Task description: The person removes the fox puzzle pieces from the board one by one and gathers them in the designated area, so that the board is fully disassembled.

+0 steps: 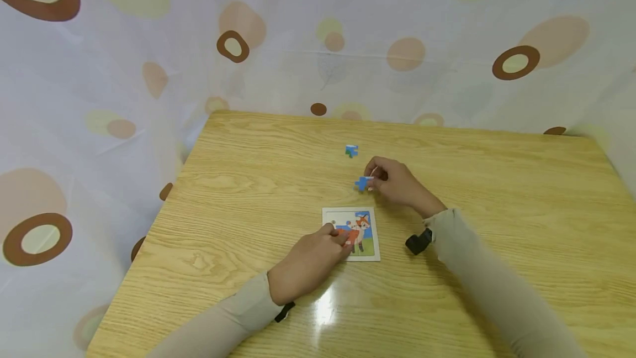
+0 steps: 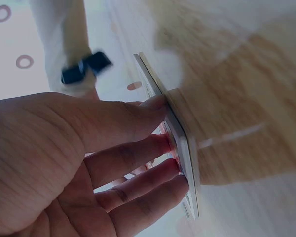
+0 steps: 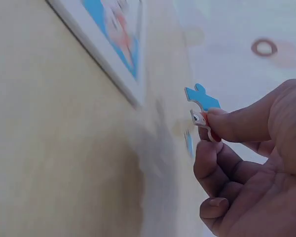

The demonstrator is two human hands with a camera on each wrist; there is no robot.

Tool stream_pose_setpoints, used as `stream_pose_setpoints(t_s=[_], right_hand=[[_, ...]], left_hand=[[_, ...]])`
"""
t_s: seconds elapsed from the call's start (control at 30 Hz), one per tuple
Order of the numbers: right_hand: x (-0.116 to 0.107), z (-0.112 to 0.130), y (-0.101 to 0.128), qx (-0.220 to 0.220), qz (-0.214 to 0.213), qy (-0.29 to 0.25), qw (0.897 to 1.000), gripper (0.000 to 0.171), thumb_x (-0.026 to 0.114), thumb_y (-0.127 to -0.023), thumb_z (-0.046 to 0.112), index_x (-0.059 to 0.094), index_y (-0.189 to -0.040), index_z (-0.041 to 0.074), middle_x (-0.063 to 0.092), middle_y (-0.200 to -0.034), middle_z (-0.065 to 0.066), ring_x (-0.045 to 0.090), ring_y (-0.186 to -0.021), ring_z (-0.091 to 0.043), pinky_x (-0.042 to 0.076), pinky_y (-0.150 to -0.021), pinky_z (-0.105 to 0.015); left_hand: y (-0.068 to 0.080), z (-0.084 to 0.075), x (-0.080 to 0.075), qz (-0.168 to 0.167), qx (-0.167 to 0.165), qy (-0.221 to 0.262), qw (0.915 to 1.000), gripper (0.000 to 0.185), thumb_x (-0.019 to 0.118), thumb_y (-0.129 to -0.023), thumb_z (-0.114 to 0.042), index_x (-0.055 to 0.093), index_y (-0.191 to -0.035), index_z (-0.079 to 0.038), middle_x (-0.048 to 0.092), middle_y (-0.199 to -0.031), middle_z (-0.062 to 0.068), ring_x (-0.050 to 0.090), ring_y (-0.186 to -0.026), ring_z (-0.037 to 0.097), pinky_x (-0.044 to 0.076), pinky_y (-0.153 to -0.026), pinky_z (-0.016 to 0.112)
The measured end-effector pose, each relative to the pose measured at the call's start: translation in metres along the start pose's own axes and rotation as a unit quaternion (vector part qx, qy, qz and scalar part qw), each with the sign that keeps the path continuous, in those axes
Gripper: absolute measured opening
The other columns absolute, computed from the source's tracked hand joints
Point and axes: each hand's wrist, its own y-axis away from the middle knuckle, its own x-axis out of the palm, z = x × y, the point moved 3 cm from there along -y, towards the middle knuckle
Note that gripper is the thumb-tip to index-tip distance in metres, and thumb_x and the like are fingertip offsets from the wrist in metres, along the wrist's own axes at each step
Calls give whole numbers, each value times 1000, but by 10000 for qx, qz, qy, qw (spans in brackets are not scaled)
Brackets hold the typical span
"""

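Blue puzzle piece [image 1: 364,183] is being pinched between thumb and forefinger of the right hand [image 1: 395,182]; the other fingers are curling loosely under it (right wrist view shows a bit of white and orange print at the pinched end); the piece is hanging just above the wooden table [image 1: 497,192], not touching it.

Puzzle board [image 1: 374,247], with a fox picture on it, is lying flat on the table nearer the person; the left hand [image 1: 310,261] is resting on its near-left part, fingers [image 2: 138,153] straight and pressing on its face, the thumb lying along its edge; nothing is being gripped there.

Key relation: the board is lying toward the person from the held piece, slightly to the left, near but apart; the right hand is carrying the piece, the left is steadying the board; the piece's blue tab is pointing away from the fingers, leftward in the head view; its long axis cannot be judged.

A second loose piece [image 1: 351,151], blue with some green, is sitting on the table beyond the right hand, apart from it.
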Motion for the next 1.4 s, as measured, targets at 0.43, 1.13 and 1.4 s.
stream_pose_setpoints(t_s=[0.43,1.13,1.4], right_hand=[[-39,-33,-66,857,-131,346,9956,10,61,-102,5,62,-109,-1,66,-101,-18,62,-88,-29,47,-70,-39],[-28,-39,-79,589,-303,1042,9923,9,56,-96,-4,62,-102,0,65,-94,-17,60,-81,-32,47,-73,-44],[-32,-36,-73,696,-416,562,9951,18,47,-106,3,57,-119,-5,60,-113,-24,59,-101,-38,49,-83,-50]], left_hand=[[4,-2,2,52,67,105,9999,23,65,-102,-12,80,-116,-21,75,-101,-6,59,-94,16,55,-65,22],[4,0,3,-139,299,-492,9982,22,69,-97,-6,79,-103,-26,75,-98,-11,57,-90,16,52,-63,21],[4,2,3,-55,320,-556,9979,22,70,-98,-8,80,-106,-26,75,-103,-12,59,-94,17,54,-67,21]])
